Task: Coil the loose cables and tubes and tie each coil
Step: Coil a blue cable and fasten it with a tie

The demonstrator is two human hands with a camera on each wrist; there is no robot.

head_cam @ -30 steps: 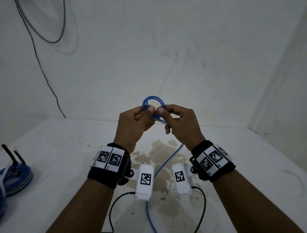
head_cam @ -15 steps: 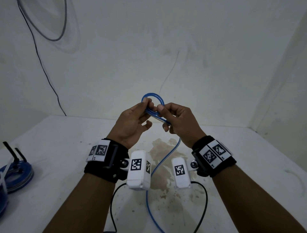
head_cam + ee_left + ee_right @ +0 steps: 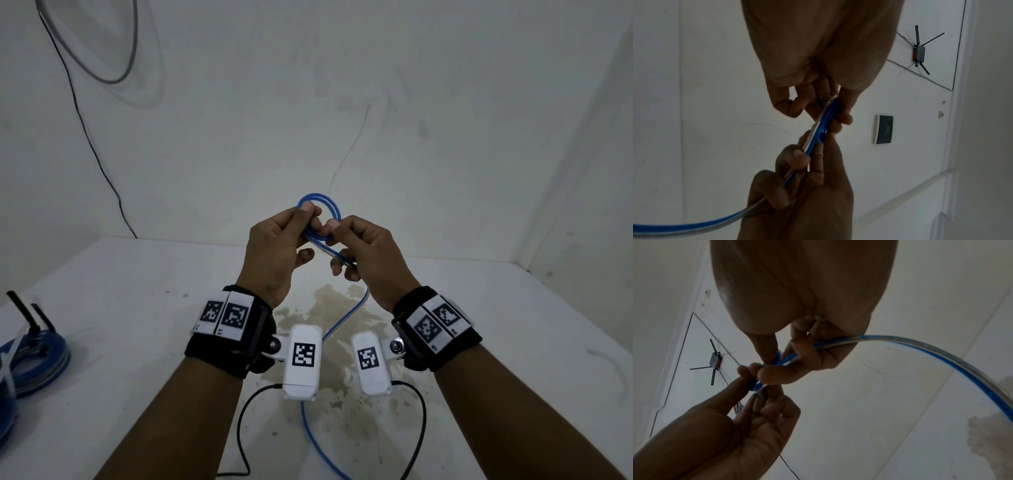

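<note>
Two hands hold one blue tube (image 3: 318,219) above the table (image 3: 137,308); the left hand (image 3: 274,246) pinches the small loop with curled fingers; the right hand (image 3: 366,253) grips the strand just beside it, the tail hanging to the table; the tube looks light, springy and slick; grip at the crossing, or the loop may spring open.

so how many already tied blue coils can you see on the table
1 for sure: a blue coil with black tie ends, at the table's left edge. More blue shows at the frame edge below it, possibly a second, cut off.
</note>
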